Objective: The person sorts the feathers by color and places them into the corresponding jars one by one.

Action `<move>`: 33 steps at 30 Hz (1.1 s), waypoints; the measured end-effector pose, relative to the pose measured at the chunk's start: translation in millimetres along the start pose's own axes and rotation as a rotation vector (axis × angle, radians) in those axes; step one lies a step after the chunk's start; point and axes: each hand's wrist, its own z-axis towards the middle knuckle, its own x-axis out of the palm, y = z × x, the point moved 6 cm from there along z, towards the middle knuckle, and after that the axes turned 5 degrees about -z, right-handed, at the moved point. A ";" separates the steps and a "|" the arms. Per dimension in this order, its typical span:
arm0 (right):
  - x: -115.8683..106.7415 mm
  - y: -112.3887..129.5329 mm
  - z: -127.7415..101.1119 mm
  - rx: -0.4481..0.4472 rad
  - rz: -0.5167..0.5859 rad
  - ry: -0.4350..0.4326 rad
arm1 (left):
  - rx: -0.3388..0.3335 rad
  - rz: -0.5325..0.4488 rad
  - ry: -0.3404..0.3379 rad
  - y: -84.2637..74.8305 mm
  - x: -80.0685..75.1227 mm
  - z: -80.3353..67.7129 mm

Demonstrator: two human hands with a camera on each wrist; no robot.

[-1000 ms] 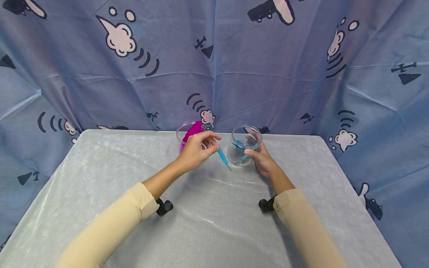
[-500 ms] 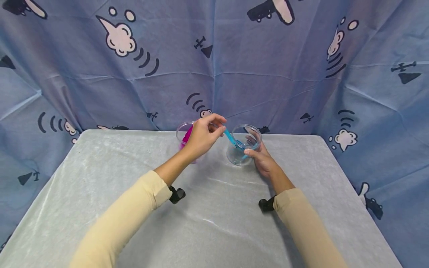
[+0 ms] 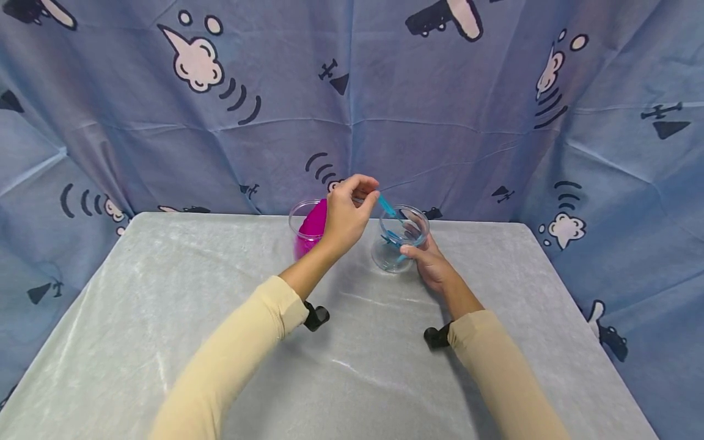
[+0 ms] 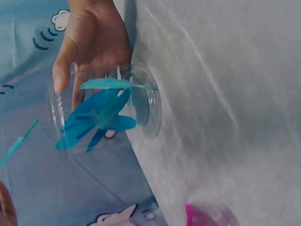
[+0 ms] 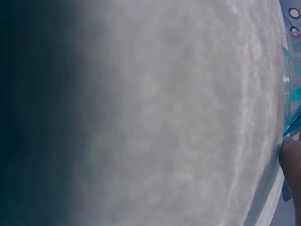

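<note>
My left hand [image 3: 349, 211] pinches the end of a blue feather [image 3: 387, 206] between thumb and fingertips. Its quill slants down to the mouth of a clear jar [image 3: 382, 260]. My right hand [image 3: 434, 266] holds that jar from the right, thumb in front and fingers behind. Several blue feathers [image 4: 96, 117] lean inside it, as the left wrist view shows through the wall. In that view, the held feather [image 4: 19, 142] is apart from the jar's rim. Only part of the right hand [image 5: 292, 165] and the jar's edge appear in the right wrist view.
A second clear jar [image 3: 293, 214] with magenta contents, which look like feathers [image 3: 313, 223], stands left of the first, partly behind my left hand. Both are near the back edge of the cloth-covered table [image 3: 341, 354]. A patterned blue curtain [image 3: 297, 91] hangs behind.
My left hand has moved up and right, carrying the feather from in front of the jars to above the right jar's mouth. The right hand and its jar have stayed put.
</note>
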 end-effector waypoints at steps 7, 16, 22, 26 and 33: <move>0.6 1.7 0.6 -0.004 0.004 -0.010 | -0.032 0.043 -0.005 10.9 14.7 -4.1; 1.0 2.2 2.7 0.002 -0.004 -0.011 | -0.064 0.104 0.050 27.0 28.1 -14.9; 1.5 3.4 1.3 -0.003 -0.015 -0.001 | -0.021 0.157 0.137 31.9 34.7 -18.8; 1.5 5.6 -0.1 0.002 -0.013 0.014 | -0.034 0.213 0.194 34.4 36.5 -22.0; 0.2 6.8 -1.0 -0.004 -0.002 0.048 | -0.097 0.313 0.248 38.0 38.9 -24.7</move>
